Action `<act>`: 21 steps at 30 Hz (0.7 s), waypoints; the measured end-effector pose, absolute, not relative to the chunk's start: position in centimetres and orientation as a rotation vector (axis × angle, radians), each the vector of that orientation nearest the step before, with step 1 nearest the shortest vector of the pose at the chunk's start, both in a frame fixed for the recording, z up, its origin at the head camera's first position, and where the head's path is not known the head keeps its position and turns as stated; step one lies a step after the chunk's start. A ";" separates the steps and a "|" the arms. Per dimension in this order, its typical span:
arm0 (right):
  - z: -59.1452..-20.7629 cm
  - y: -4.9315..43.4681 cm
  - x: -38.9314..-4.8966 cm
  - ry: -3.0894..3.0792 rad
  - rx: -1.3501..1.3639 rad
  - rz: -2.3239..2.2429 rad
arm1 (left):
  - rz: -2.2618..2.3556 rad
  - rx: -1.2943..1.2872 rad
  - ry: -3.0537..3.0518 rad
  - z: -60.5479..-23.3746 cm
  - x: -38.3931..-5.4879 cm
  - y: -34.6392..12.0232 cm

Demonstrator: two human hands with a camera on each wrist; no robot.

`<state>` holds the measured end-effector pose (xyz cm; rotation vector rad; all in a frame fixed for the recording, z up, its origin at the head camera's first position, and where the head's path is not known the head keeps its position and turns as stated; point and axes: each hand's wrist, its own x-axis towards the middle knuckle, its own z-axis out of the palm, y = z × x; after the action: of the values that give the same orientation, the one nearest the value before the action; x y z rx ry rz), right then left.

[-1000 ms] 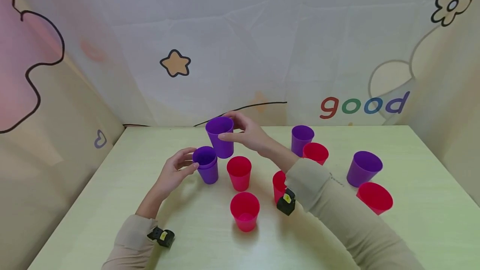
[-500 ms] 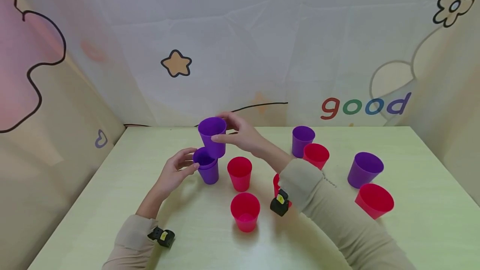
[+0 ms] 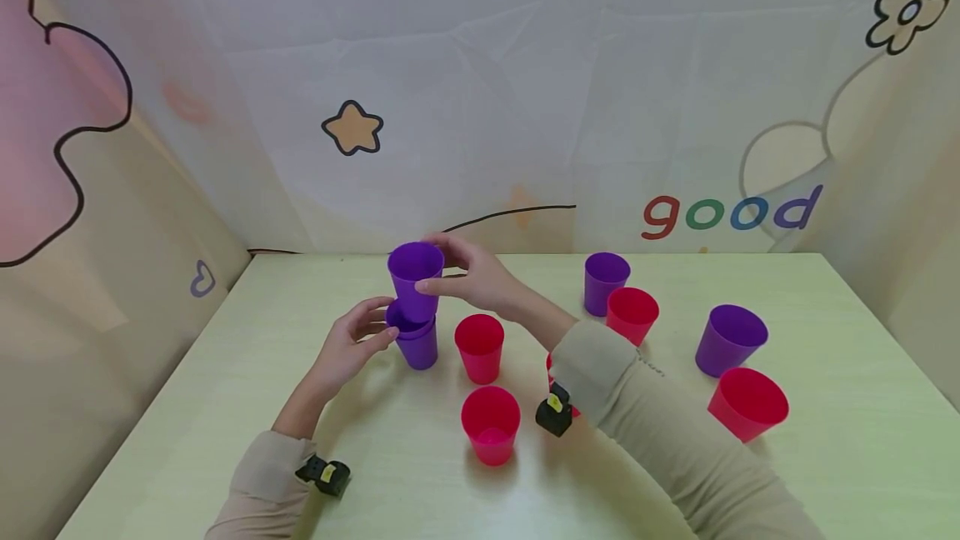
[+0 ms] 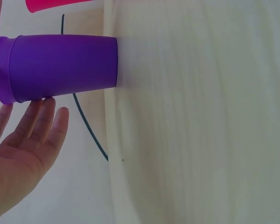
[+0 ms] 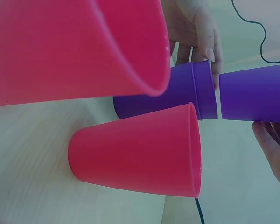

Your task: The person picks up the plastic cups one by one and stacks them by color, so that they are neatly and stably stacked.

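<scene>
My right hand (image 3: 480,277) pinches a purple cup (image 3: 412,273) by its side, thumb in front and fingers behind. That cup is upright, right above a stack of two nested purple cups (image 3: 420,350) on the table. The right wrist view shows a thin gap between the held cup's base (image 5: 254,95) and the stack's upper rim (image 5: 207,91). With thumb and fingers around the rim, my left hand (image 3: 348,346) holds the stack from the left. Its fingertips (image 4: 47,105) meet the stack's side in the left wrist view.
Two red cups (image 3: 480,348) (image 3: 491,427) stand right of the stack. Another red cup is mostly hidden behind my right sleeve (image 3: 600,357). Farther right are two purple cups (image 3: 606,283) (image 3: 729,340) and two red ones (image 3: 632,313) (image 3: 748,403). A printed cloth (image 3: 480,107) hangs behind the table.
My right hand has brought its purple cup leftward and slightly down, from right of the stack to directly over it. The left hand stays in place around the stack.
</scene>
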<state>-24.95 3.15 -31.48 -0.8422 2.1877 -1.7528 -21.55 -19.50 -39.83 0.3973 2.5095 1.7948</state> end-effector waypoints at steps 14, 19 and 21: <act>-32.0 2.4 -25.0 2.214 -0.904 -1.698 | 1.797 0.409 2.509 -39.9 -21.6 -19.6; -32.3 2.2 -25.0 2.231 -0.926 -1.663 | 1.796 0.422 2.509 -40.0 -21.7 -19.6; -32.5 2.2 -25.1 2.235 -0.925 -1.654 | 1.798 0.424 2.505 -40.0 -21.7 -19.6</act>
<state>-25.07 2.15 -32.51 -0.9253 2.2349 -1.6541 -21.68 -19.62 -39.98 0.4241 2.5049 1.7982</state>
